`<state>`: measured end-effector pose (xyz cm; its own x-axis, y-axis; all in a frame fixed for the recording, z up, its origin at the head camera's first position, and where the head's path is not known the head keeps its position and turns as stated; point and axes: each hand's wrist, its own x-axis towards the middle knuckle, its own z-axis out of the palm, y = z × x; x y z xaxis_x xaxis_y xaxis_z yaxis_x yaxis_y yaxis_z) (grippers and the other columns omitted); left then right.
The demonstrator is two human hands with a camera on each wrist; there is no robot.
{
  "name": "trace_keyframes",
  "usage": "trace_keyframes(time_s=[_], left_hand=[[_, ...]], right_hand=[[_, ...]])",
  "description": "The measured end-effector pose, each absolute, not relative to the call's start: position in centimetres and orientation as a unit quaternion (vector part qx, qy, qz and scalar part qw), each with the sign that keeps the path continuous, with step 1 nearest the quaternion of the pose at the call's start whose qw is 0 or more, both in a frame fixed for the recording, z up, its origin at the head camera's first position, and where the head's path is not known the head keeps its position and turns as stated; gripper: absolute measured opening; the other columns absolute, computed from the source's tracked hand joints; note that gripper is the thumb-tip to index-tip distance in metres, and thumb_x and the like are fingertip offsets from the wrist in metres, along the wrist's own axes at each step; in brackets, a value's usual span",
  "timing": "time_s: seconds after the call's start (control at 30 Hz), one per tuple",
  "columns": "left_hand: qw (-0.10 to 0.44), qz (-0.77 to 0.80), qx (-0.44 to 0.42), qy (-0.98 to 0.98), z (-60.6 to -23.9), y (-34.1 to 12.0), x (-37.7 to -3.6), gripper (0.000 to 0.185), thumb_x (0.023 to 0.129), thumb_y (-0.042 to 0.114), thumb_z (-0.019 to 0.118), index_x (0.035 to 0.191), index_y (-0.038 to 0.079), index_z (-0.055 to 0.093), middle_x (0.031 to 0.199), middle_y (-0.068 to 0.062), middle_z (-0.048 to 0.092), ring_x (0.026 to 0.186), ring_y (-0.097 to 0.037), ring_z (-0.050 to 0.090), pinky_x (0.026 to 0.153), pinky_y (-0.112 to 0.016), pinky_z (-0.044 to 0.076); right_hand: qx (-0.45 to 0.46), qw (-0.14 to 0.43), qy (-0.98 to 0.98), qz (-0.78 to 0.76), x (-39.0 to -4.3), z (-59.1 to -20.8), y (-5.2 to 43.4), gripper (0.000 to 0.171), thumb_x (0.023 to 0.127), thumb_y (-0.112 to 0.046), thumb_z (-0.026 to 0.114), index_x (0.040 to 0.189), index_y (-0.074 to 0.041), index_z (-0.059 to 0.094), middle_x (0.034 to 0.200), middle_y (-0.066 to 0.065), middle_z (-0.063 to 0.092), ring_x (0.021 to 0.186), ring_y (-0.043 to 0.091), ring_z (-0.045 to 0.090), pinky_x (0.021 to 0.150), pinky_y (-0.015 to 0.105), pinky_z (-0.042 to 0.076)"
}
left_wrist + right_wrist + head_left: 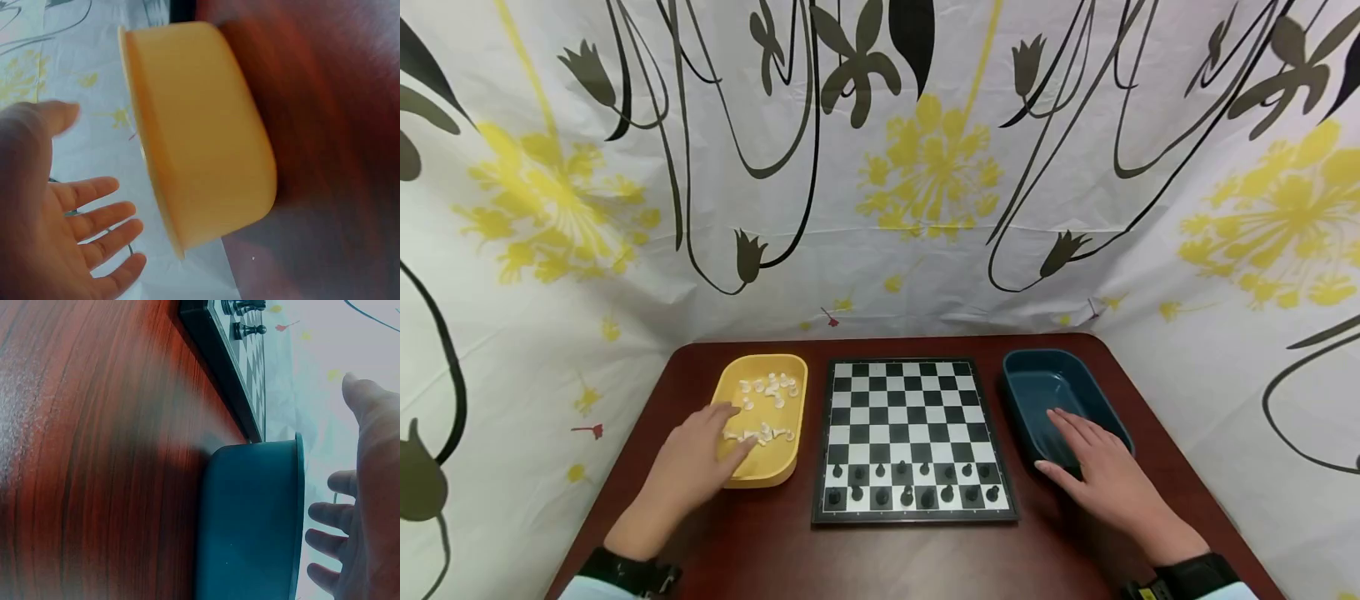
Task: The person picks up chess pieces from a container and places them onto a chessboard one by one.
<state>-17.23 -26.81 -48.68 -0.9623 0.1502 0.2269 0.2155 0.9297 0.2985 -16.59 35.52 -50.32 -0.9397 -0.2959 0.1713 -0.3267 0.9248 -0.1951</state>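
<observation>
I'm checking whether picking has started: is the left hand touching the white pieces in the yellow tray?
Cannot tell. In the head view the left hand overlaps the yellow tray near the white pieces; the left wrist view shows open fingers, not the tray's inside.

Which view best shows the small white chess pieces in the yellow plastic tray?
The head view: the small white chess pieces lie visible inside the yellow plastic tray, by the left hand. The left wrist view shows only the tray's outer wall; the right wrist view shows neither.
</observation>
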Motion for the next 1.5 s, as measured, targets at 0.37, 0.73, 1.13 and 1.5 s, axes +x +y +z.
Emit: trace_keyframes(time_s=[0.37, 0.73, 1.13, 1.5], left_hand=[[0.070, -0.174, -0.069, -0.980, -47.4, -28.6, -21.4, 0.029, 0.102, 0.023, 0.080, 0.123, 0.004, 0.076, 0.118, -0.015, 0.076, 0.105, -0.036, 0.073, 0.086, -0.058, 0.061], [-0.040, -0.110, -0.101, -0.988, -46.8, -27.7, -28.1, 0.031, 0.100, 0.016, 0.083, 0.127, 0.001, 0.075, 0.114, -0.013, 0.075, 0.103, -0.032, 0.070, 0.092, -0.054, 0.059], [-0.105, -0.042, -0.121, -0.986, -47.9, -27.5, -30.5, 0.018, 0.098, 0.009, 0.083, 0.115, 0.005, 0.078, 0.107, -0.006, 0.076, 0.091, -0.024, 0.066, 0.091, -0.050, 0.059], [-0.124, -0.031, -0.114, -0.985, -48.8, -27.2, -31.1, 0.013, 0.097, 0.000, 0.080, 0.106, 0.008, 0.079, 0.099, -0.005, 0.072, 0.085, -0.026, 0.060, 0.087, -0.046, 0.057]], right_hand=[[0.164, 0.080, -0.975, 0.123, -16.7, -50.3, 35.4, 0.088, 0.103, -0.062, 0.071, 0.166, -0.006, 0.046, 0.165, 0.024, 0.050, 0.147, 0.050, 0.047, 0.113, 0.077, 0.039], [0.173, 0.084, -0.973, 0.125, -16.5, -50.5, 35.2, 0.088, 0.102, -0.061, 0.073, 0.166, -0.006, 0.046, 0.165, 0.023, 0.050, 0.148, 0.049, 0.048, 0.113, 0.076, 0.039], [0.181, 0.094, -0.972, 0.118, -16.1, -50.4, 35.0, 0.085, 0.101, -0.061, 0.074, 0.163, -0.007, 0.051, 0.163, 0.022, 0.053, 0.147, 0.047, 0.050, 0.114, 0.076, 0.040], [0.178, 0.094, -0.973, 0.116, -15.6, -50.8, 34.9, 0.086, 0.101, -0.062, 0.074, 0.164, -0.008, 0.050, 0.163, 0.021, 0.053, 0.147, 0.046, 0.050, 0.115, 0.076, 0.039]])
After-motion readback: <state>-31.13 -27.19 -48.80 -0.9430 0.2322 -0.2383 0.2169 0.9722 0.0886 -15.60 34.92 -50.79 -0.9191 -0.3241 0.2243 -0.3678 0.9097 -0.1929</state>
